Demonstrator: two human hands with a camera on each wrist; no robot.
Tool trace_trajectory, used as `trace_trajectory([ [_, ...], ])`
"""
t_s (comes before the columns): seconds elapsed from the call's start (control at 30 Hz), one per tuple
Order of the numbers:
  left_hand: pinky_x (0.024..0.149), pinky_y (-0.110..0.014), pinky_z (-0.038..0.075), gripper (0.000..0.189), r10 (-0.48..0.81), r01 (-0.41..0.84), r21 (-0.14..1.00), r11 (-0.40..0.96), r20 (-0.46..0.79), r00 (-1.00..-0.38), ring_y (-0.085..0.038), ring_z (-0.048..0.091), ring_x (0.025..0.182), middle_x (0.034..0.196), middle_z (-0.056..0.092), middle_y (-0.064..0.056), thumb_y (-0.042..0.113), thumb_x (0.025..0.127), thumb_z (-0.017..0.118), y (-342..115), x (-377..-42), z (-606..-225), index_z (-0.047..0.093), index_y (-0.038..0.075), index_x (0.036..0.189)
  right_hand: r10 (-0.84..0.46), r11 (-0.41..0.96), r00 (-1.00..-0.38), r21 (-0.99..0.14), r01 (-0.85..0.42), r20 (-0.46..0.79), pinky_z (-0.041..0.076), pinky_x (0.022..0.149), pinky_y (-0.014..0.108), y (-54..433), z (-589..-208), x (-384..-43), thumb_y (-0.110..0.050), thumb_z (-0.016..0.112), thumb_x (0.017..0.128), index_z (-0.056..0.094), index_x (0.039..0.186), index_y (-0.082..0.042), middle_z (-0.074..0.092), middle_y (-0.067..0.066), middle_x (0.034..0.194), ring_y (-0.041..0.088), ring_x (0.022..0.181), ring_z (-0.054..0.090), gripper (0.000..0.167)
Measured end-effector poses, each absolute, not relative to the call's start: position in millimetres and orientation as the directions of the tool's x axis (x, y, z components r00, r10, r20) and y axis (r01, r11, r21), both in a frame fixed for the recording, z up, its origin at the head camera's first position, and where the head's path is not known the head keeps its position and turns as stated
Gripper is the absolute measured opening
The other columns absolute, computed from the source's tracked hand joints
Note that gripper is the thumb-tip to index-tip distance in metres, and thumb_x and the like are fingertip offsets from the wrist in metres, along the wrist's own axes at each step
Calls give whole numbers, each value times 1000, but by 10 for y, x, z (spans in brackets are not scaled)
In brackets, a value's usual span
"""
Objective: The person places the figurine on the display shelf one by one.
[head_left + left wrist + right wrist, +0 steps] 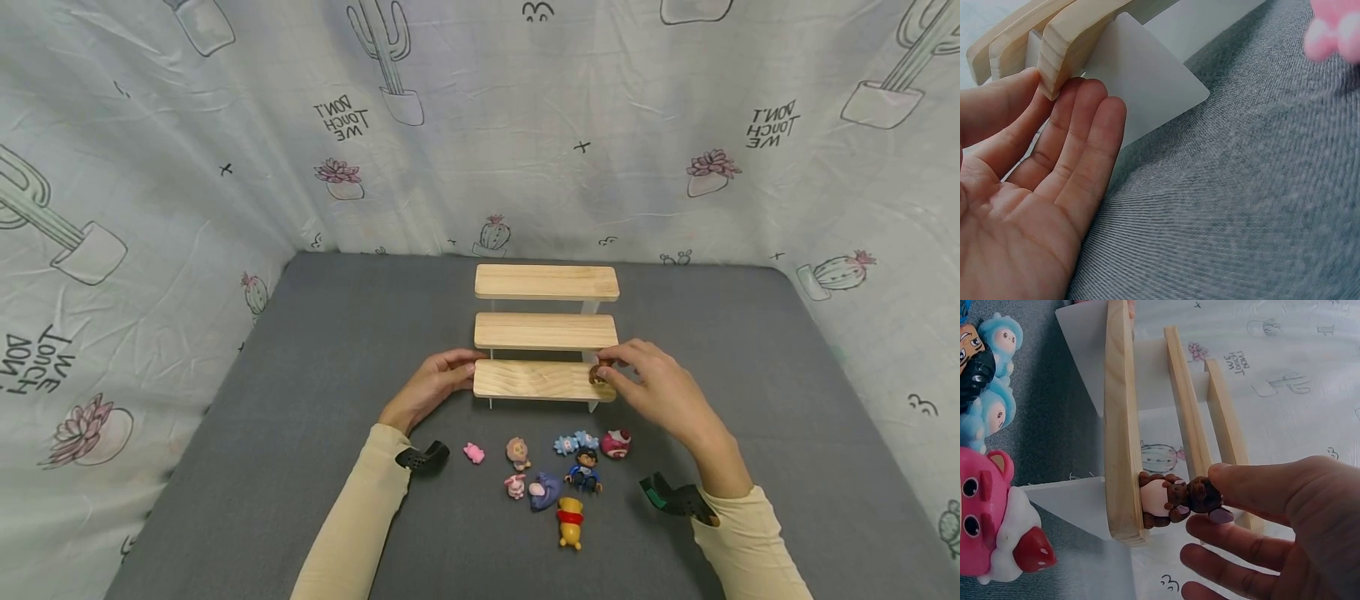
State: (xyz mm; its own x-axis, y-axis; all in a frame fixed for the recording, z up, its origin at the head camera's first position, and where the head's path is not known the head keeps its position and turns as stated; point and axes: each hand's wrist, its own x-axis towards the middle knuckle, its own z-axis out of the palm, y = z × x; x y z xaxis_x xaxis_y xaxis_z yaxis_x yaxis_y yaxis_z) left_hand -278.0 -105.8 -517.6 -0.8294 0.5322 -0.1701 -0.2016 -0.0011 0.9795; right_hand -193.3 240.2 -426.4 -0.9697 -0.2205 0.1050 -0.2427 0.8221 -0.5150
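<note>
A three-tier display stand with pale wooden boards (543, 380) stands on the grey cloth. At the left end of its lowest board is my left hand (435, 385); in the left wrist view the thumb (1019, 90) lies at the board's edge and the fingers reach under it. With thumb and forefinger, my right hand (663, 392) pinches a small brown bear figurine (1175, 499) by the head. The bear has a pale pink belly, and its lower end is against the top of the lowest board, near the right end.
In front of the stand lie several figurines: a pink one (473, 452), a lion-like one (517, 453), a pink rabbit (514, 486), a purple-blue donkey (545, 491), a yellow bear (570, 523), a toy man (584, 472), two blue ones (576, 442) and a magenta bear (616, 443).
</note>
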Motion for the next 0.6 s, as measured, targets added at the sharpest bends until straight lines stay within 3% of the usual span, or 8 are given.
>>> trace_trajectory([
  [0.13, 95, -33, 57, 42, 536, -195, 981, -1, -164, -828, -14, 67, 109, 128, 66, -12, 12, 104, 56, -1058, -2783, -5178, 52, -6, 141, -216, 836, -972, -496, -235, 97, 50, 68, 40, 2396, -4246, -1925, -26, 65, 100, 69, 126, -11, 68, 9, 117, 29, 97, 63, 30],
  [0.37, 93, -33, 57, 42, 536, -184, 983, -9, -151, -830, -14, 67, 108, 119, 68, -5, 11, 103, 56, -1050, -2782, -5174, 51, -6, 141, -224, 854, -968, -454, -252, 116, 57, 72, 49, 2402, -4247, -1912, -23, 69, 97, 69, 128, -12, 69, 10, 117, 32, 106, 66, 33],
  [0.6, 92, -32, 57, 42, 541, -183, 983, -23, -142, -829, -14, 67, 108, 119, 68, -3, 10, 104, 55, -1043, -2786, -5174, 50, -6, 142, -207, 866, -967, -433, -251, 148, 56, 69, 47, 2416, -4246, -1907, -28, 71, 96, 70, 127, -15, 70, 7, 117, 30, 105, 68, 34],
])
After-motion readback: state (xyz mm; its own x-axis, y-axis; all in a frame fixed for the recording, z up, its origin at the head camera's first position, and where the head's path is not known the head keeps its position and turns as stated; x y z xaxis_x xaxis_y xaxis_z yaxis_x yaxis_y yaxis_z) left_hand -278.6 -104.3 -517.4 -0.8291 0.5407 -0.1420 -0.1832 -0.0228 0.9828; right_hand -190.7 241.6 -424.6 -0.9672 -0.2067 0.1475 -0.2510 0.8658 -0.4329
